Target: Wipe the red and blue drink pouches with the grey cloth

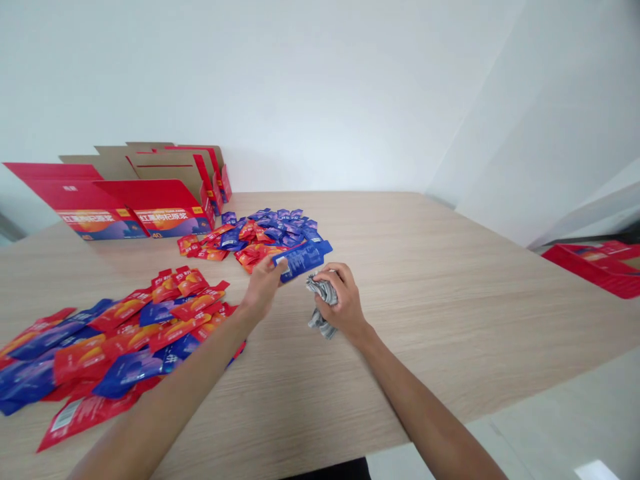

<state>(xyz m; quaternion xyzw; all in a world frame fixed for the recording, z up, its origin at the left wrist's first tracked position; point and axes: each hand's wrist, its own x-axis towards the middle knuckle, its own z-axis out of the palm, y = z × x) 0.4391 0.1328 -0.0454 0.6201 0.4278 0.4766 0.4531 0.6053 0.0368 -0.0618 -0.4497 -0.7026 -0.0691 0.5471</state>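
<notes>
Between the fingers of my left hand point(263, 288) is a blue sachet point(306, 259), its printed back turned up, held by one end above the table. My right hand point(343, 300) is closed around a crumpled grey-and-white striped cloth point(324, 303), just right of the sachet. Behind the held sachet lies a pile of red and blue sachets point(273, 227). Nearer to me on the left, under and beside my left forearm, spreads a larger pile of red and blue sachets point(145, 327); my forearm hides part of it.
Open red printed cardboard boxes point(165, 207) stand at the back left of the wooden table point(450, 293), near the white wall. Off the table's right edge is a red box point(595, 267) with red items in it.
</notes>
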